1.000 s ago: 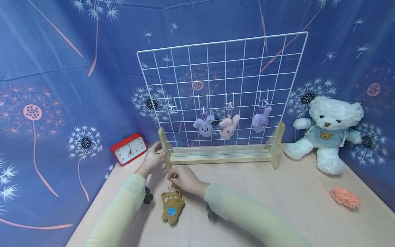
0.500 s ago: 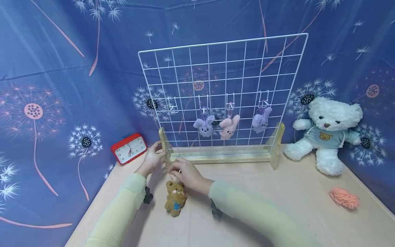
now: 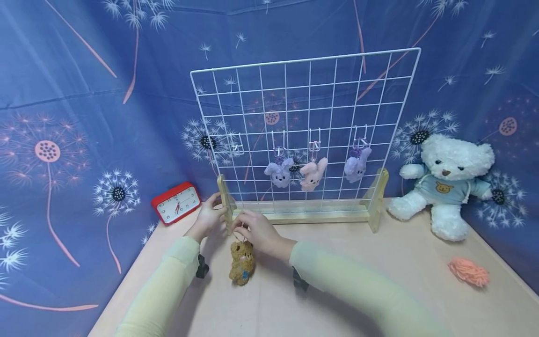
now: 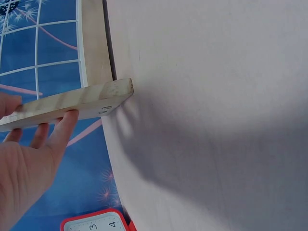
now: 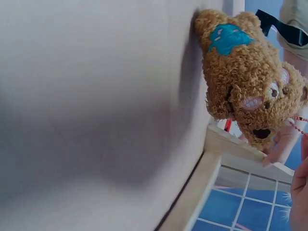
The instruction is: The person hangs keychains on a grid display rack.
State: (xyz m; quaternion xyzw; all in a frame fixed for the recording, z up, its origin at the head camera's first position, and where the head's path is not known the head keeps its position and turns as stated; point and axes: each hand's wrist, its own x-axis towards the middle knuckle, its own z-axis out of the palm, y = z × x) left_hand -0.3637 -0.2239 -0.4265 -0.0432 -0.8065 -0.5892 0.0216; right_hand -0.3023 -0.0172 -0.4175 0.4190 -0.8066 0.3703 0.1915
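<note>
My right hand (image 3: pixel 260 232) pinches the pink bead chain (image 5: pixel 299 126) of a brown plush bear keychain (image 3: pixel 242 263). The bear hangs below the fingers, a blue patch on its belly, turned partly sideways in the head view. With thumb on one side and fingers on the other, my left hand (image 4: pixel 29 166) holds the wooden end post (image 4: pixel 82 102) of a display stand. A white wire grid (image 3: pixel 309 87) stands upright in it. From hooks on the grid hang two lilac plush keychains (image 3: pixel 280 173) and a pink one (image 3: pixel 313 174); a bare hook (image 3: pixel 237 148) is at the left.
A red alarm clock (image 3: pixel 176 203) stands left of the stand, close to my left hand. To the right sits a white teddy bear (image 3: pixel 448 185) in a blue top. Orange yarn (image 3: pixel 469 272) lies on the pale tabletop (image 3: pixel 358 252). Behind everything hangs a blue dandelion-print cloth (image 3: pixel 84 56).
My right hand has moved up and slightly right, towards the stand, with the bear keychain. The bear has swung round from facing front to partly sideways. My left hand has stayed on the post.
</note>
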